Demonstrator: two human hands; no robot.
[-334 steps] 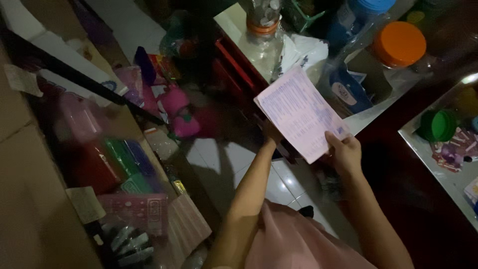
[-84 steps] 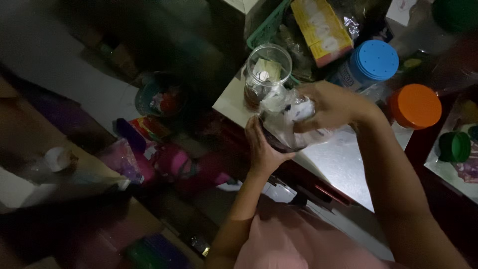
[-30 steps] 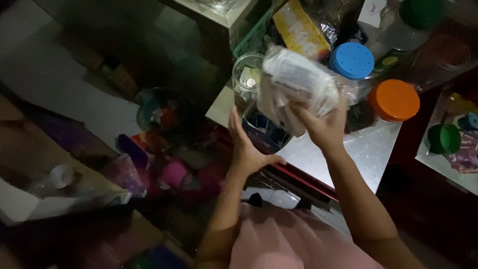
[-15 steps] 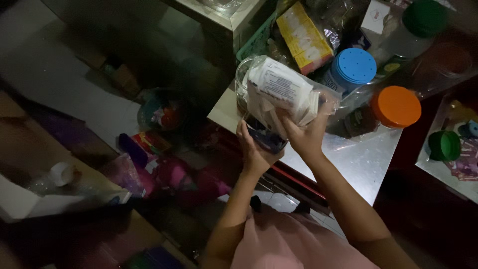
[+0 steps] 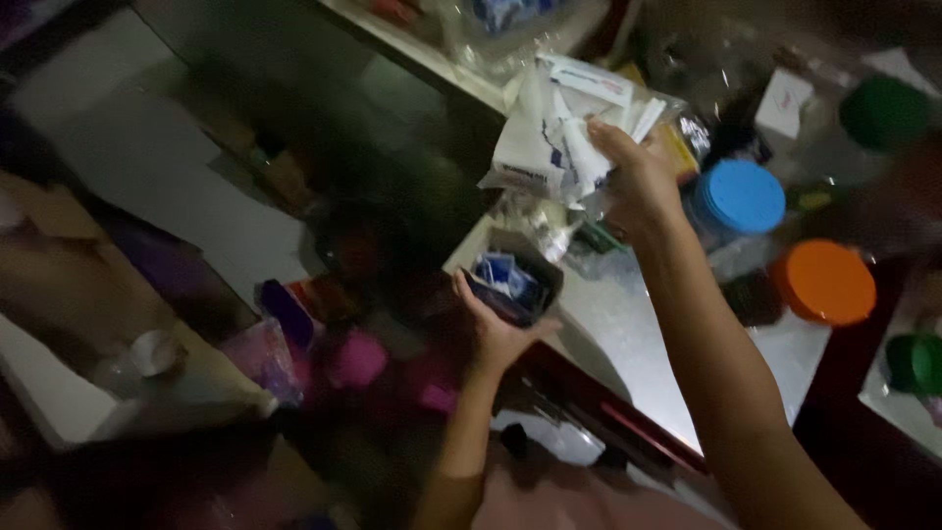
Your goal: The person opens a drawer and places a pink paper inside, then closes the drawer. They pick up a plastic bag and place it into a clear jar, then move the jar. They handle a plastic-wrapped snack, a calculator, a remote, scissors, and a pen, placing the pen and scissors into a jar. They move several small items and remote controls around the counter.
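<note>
A dim, blurred view from above shows the right hand (image 5: 628,182) raised over a metal counter (image 5: 638,344), fingers clamped on a clear plastic bag of folded white papers (image 5: 554,132) that is already lifted fully out and above. The left hand (image 5: 496,329) cups the side of a dark open container (image 5: 515,280) at the counter's edge, directly below the bag; some blue and white packets remain inside. Blue-lidded (image 5: 746,196) and orange-lidded (image 5: 824,283) jars stand just right of the right arm.

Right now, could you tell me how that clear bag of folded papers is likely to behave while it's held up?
The bag of papers probably stays floppy: its film crumples around the right hand. It looks light, lifted one-handed. Loose sheets poke out, so some might slip free.
</note>
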